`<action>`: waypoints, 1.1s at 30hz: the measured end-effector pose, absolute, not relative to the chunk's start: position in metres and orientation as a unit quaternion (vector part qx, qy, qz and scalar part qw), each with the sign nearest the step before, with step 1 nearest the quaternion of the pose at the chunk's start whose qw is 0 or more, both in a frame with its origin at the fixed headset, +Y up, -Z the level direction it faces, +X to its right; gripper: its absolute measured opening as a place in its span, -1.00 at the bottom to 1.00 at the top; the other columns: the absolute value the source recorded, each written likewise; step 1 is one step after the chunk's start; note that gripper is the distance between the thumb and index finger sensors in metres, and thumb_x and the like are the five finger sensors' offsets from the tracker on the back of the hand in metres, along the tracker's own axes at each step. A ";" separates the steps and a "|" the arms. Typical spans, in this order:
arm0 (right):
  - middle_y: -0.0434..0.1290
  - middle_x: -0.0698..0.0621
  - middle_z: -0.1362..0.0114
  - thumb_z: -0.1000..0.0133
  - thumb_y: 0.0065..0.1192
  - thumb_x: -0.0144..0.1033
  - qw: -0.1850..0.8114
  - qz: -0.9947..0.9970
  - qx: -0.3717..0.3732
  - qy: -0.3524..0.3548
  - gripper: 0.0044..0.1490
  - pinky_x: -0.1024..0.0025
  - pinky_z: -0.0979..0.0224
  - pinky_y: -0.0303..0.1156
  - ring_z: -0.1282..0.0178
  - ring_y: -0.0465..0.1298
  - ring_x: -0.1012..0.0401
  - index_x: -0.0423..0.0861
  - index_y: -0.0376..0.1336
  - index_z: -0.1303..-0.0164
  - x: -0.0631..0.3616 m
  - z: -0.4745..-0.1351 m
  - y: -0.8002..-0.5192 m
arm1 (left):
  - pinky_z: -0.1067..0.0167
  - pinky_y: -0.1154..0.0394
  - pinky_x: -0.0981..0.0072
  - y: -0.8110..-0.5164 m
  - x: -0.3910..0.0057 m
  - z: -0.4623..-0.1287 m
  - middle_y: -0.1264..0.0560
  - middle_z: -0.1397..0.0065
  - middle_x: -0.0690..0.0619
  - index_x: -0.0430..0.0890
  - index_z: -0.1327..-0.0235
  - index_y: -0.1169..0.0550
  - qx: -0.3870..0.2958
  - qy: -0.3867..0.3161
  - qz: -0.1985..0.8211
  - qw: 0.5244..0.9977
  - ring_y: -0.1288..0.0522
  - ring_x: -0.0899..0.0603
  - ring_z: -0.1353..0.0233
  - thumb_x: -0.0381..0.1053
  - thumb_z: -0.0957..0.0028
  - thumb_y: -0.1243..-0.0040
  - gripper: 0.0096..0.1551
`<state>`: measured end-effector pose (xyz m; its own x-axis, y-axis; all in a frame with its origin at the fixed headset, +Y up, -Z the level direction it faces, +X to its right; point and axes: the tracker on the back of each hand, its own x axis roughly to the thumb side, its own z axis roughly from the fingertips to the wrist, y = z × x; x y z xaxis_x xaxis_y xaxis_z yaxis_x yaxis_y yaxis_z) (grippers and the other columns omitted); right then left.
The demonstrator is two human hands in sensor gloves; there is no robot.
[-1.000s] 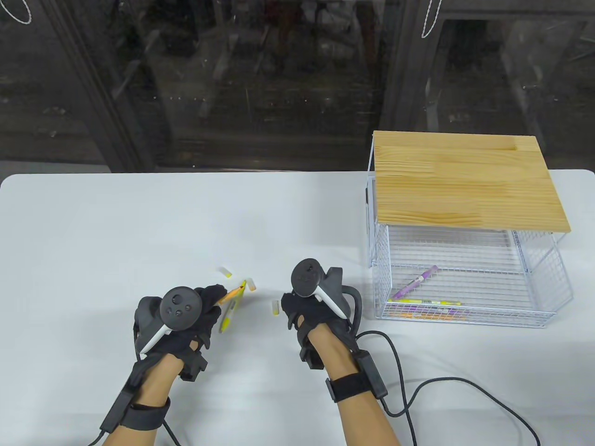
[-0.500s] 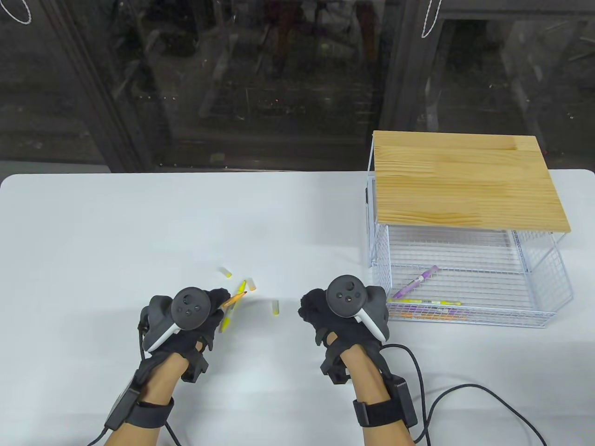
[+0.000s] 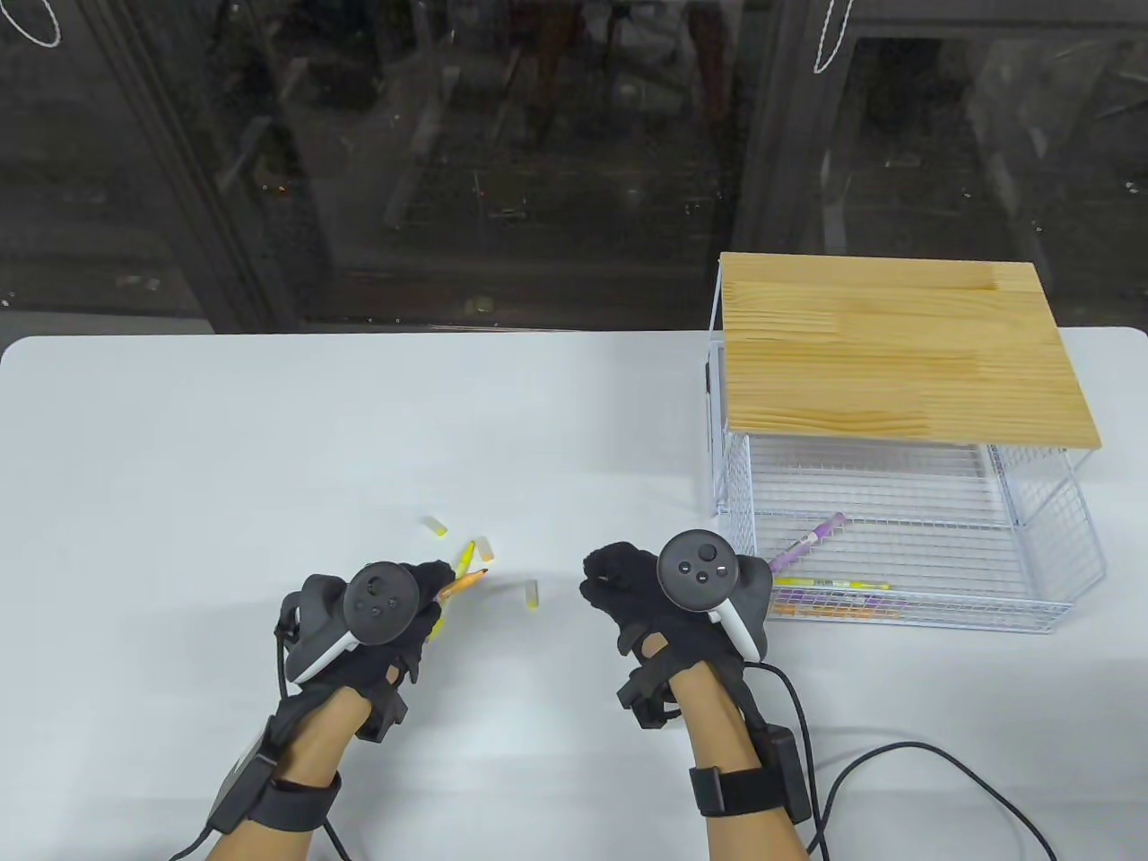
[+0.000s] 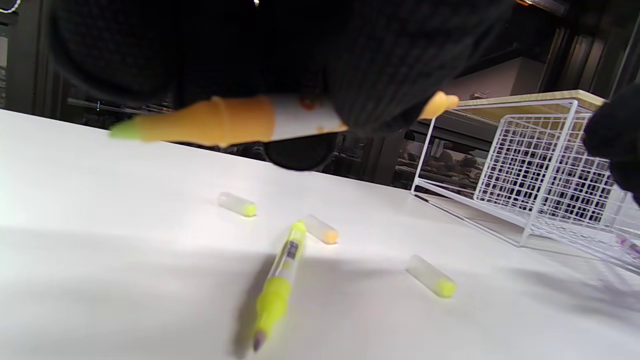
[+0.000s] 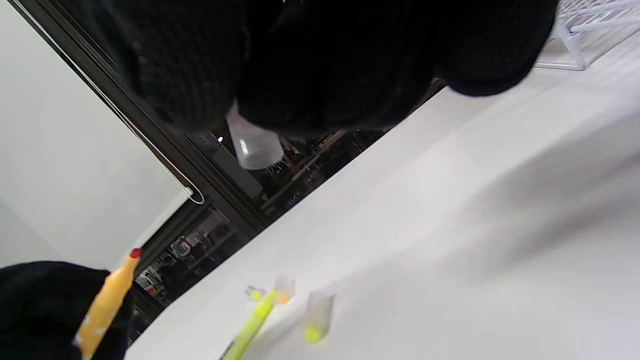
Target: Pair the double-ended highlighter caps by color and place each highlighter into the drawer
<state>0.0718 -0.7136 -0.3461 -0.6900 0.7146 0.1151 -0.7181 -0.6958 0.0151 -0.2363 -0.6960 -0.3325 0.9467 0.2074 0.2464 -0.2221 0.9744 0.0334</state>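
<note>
The orange highlighter [image 4: 240, 122] is light, stiff and slick, so I pinch its barrel mid-length in my left hand [image 3: 377, 619], raised just above the table [image 3: 224, 448]. My right hand [image 3: 664, 601] hovers beside it, fingers curled round a clear cap [image 5: 254, 145] (colour not discernible).

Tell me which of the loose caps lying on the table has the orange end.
The middle cap, lying right beside the tip of the yellow highlighter on the table. The caps on either side, and, have yellow ends.
</note>
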 end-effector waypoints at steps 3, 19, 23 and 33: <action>0.63 0.03 -0.07 0.04 0.44 -0.07 0.406 0.912 0.064 -0.012 -0.48 -0.02 -0.21 0.46 0.01 0.59 0.09 0.15 0.42 -0.15 0.069 -0.346 -0.715 | 0.00 -0.58 -0.20 -0.696 -0.233 -0.331 -0.72 -0.20 0.03 0.06 -0.20 -0.63 0.033 -0.128 0.106 0.986 -0.64 -0.26 -0.11 -0.04 0.16 -0.41 -0.43; 0.67 0.06 -0.12 0.02 0.42 -0.12 0.418 0.901 0.101 -0.052 -0.43 0.02 -0.17 0.51 0.08 0.64 0.15 0.10 0.40 -0.24 0.043 -0.336 -0.712 | 0.00 -0.58 -0.20 -0.694 -0.216 -0.322 -0.72 -0.20 0.04 0.07 -0.21 -0.63 0.042 -0.167 0.098 0.980 -0.64 -0.25 -0.10 -0.03 0.16 -0.40 -0.43; 0.67 0.06 -0.13 0.01 0.41 -0.11 0.414 0.903 0.103 -0.055 -0.43 0.02 -0.17 0.51 0.07 0.64 0.15 0.10 0.40 -0.24 0.039 -0.336 -0.715 | 0.00 -0.58 -0.19 -0.695 -0.213 -0.321 -0.71 -0.20 0.04 0.07 -0.20 -0.63 0.043 -0.175 0.097 0.979 -0.64 -0.24 -0.10 -0.03 0.16 -0.40 -0.43; 0.66 0.07 -0.13 0.01 0.41 -0.11 0.410 0.904 0.114 -0.037 -0.43 0.01 -0.19 0.51 0.07 0.64 0.15 0.10 0.40 -0.24 0.030 -0.336 -0.720 | -0.01 -0.58 -0.20 -0.698 -0.208 -0.321 -0.71 -0.21 0.05 0.08 -0.21 -0.63 0.043 -0.198 0.098 0.974 -0.64 -0.24 -0.12 -0.03 0.16 -0.39 -0.43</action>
<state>0.0302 -0.7202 -0.3357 -0.6379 0.7330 0.2363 -0.7497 -0.6612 0.0273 -0.2080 -0.6982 -0.3211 0.9027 0.1740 0.3935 -0.2077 0.9772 0.0443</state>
